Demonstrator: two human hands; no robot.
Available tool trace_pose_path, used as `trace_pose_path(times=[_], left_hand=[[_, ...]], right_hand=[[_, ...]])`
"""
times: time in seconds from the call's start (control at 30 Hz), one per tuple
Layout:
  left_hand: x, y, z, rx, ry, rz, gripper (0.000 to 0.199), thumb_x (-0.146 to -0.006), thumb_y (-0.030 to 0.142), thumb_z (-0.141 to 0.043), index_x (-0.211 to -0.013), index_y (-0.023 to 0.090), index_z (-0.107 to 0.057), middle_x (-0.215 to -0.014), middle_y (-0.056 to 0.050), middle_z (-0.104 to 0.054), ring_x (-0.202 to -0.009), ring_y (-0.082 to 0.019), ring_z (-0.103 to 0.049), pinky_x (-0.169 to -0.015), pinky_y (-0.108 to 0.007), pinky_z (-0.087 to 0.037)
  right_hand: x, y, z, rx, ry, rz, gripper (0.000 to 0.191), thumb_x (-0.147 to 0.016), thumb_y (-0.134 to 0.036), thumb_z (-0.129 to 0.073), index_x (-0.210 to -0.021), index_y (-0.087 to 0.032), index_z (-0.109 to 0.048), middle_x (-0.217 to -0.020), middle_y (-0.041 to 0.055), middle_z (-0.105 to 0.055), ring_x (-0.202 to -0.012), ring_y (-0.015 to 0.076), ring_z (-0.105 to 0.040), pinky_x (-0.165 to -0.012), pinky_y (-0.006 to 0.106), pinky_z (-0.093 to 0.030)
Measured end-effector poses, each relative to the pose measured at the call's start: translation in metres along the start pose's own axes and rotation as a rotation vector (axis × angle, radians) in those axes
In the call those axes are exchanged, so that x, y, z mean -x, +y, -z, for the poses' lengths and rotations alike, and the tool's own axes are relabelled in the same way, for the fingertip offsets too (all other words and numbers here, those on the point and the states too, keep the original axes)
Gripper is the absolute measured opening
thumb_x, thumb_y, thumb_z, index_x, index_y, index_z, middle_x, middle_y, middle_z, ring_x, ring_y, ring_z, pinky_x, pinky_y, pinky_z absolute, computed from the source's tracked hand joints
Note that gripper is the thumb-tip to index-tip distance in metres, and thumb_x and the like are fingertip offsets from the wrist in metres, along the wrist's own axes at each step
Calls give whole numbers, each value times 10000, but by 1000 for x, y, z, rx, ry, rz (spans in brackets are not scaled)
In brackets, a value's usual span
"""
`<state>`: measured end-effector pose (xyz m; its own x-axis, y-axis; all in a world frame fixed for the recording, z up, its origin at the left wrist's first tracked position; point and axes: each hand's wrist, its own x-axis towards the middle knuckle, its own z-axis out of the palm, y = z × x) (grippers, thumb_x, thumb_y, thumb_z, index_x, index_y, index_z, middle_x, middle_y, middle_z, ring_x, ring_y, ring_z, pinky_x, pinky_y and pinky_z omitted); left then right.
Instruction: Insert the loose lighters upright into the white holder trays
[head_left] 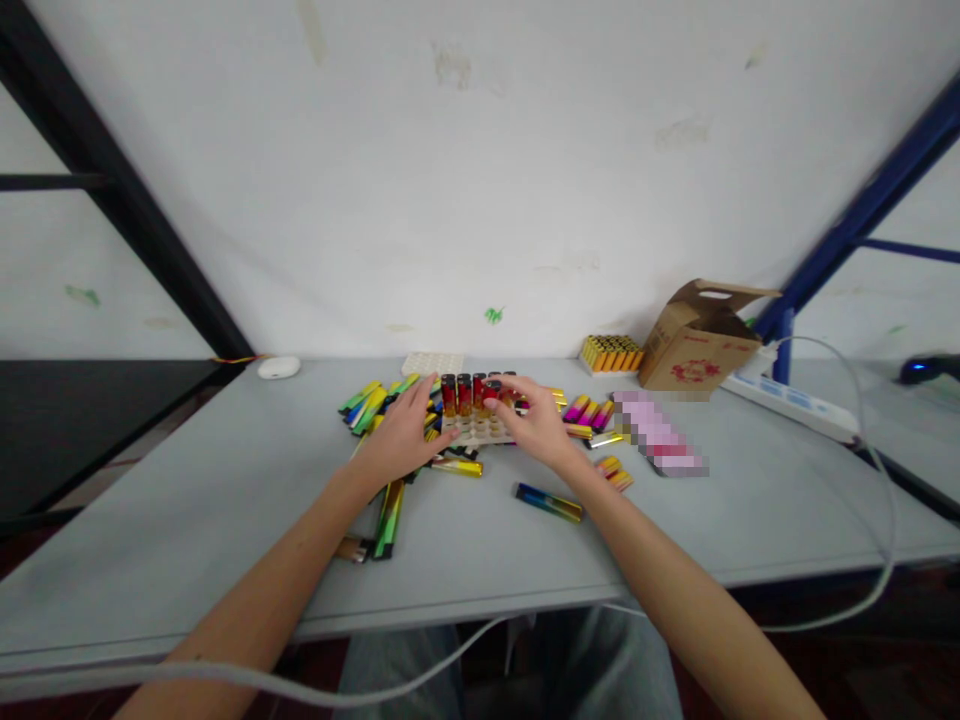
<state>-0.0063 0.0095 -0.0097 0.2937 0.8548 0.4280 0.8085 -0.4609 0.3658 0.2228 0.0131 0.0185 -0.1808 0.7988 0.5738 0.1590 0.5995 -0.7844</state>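
A pale tray with round holes (480, 432) lies in the middle of the table. Red-and-gold tubes with black ends (464, 394) stand upright along its back. My left hand (401, 432) spans the tray's left end, thumb at the front corner and fingers stretched toward the back. With thumb and forefinger, my right hand (541, 425) pinches another red-and-gold tube (491, 391) over the tray; its lower part is hard to make out. Green, yellow and blue tubes (367, 405) lie heaped by my left hand. A blue-and-gold tube (549, 502) lies in front of my right wrist.
Pink-and-yellow tubes (589, 412) lie right of my right hand, near a blurred pink object (660, 435). Behind are a filled tray of orange tubes (611, 354), an open cardboard box (694, 345), another holed tray (433, 364) and a white case (279, 368). A power strip (795, 405) lies right.
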Motion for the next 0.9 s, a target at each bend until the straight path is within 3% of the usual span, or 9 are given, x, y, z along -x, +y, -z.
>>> trace_pose_path(times=[0.13, 0.27, 0.43, 0.67, 0.9], left_hand=[[0, -1, -1, -13, -8, 0, 877, -829, 577, -592, -1491, 90, -285, -1504, -246, -403, -1410, -385, -374, -1153, -565, -319], [-1, -3, -2, -34, -13, -15, 812, -836, 594, -573, -1433, 73, -394, -1474, -250, -431, -1396, -383, -390, -1163, -547, -317], [-2, -4, 0, -52, -27, -70, 610, -853, 569, -572, -1303, 157, -560, -1433, -188, -491, -1356, -358, -438, -1152, -551, -337], [-3, -2, 2, -61, -55, -82, 538, -854, 515, -585, -1255, 157, -618, -1395, -177, -530, -1323, -353, -467, -1145, -549, -346], [-3, -3, 1, -46, -51, -80, 529, -850, 526, -576, -1213, 147, -647, -1376, -184, -544, -1306, -357, -483, -1137, -547, -354]], right_hand=[[3, 7, -3, 47, -17, -10, 205, -842, -276, -640, -1043, -246, -661, -1027, 47, -697, -938, 209, -643, -921, 369, -474], [5, 11, -4, 142, -39, 21, 165, -842, -274, -637, -1002, -237, -651, -983, 52, -679, -894, 212, -629, -860, 357, -471], [5, 12, -5, 224, -48, 75, 137, -845, -246, -631, -977, -220, -656, -957, 73, -683, -890, 225, -629, -836, 358, -475], [5, 16, -5, 331, -10, 63, 373, -829, -197, -640, -1194, -215, -560, -1019, 66, -708, -912, 221, -670, -822, 356, -524], [5, 23, -2, 500, 15, 182, 235, -910, -211, -563, -1123, -239, -660, -1079, 68, -720, -969, 222, -675, -888, 368, -537]])
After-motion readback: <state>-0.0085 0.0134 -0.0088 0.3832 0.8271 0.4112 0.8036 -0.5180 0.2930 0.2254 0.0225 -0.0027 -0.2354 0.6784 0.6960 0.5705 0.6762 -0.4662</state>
